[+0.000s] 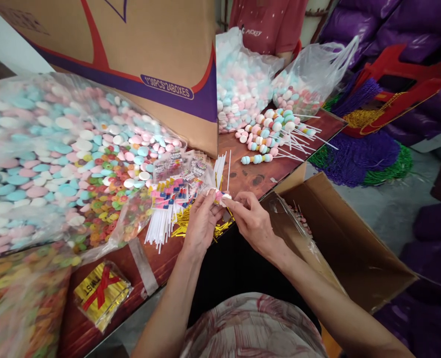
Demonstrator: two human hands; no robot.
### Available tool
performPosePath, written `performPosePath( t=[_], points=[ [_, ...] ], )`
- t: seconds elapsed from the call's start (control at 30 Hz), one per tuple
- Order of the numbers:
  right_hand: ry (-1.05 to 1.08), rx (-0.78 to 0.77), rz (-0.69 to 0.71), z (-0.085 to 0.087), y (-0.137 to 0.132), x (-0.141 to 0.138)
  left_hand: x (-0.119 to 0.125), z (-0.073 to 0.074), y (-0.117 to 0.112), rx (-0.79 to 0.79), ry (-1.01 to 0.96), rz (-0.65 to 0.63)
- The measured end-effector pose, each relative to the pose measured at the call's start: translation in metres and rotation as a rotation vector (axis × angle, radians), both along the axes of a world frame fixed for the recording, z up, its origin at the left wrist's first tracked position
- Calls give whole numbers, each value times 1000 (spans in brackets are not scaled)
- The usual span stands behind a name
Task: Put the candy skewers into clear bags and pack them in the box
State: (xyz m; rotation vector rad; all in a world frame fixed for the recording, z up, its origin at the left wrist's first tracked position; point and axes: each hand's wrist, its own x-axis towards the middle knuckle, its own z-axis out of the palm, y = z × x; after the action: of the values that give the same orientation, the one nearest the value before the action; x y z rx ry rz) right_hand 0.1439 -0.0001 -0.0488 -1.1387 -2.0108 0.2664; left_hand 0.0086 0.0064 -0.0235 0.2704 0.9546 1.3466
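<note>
Pink bit (219, 195) is pinched by left hand (201, 221) and right hand (255, 221); upper-right full sticks (264, 133) look done, mid-frame bare sticks (219, 168) don't

We seem to be in a small candy-packing workshop: bulk bags (122, 221) of pastel candies (22, 186) and gummy rings (103, 211) crowd our table (250, 176), along with piled candy skewers (274, 130), a packet of gold twist ties (103, 293) and a carton (156, 44) printed "1*30PCS*24BOXES". Beyond it, we see another person in a maroon shirt (267, 32) and stacked purple sacks (410, 30).
</note>
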Motion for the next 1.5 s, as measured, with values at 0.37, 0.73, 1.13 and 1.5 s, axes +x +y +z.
performPosePath(
  t=[0.37,0.73,1.13,1.5],
  points=[
    [317,-157,75,10,-5,-9,5,-3,-3,56,-117,77],
    [120,36,-1,-5,-11,-15,12,-4,-6,86,-83,52],
    [530,-259,-84,6,1,-20,16,-5,-1,40,-146,20],
    [204,-8,-226,5,7,-28,26,-5,-6,20,-41,11]
  ],
)
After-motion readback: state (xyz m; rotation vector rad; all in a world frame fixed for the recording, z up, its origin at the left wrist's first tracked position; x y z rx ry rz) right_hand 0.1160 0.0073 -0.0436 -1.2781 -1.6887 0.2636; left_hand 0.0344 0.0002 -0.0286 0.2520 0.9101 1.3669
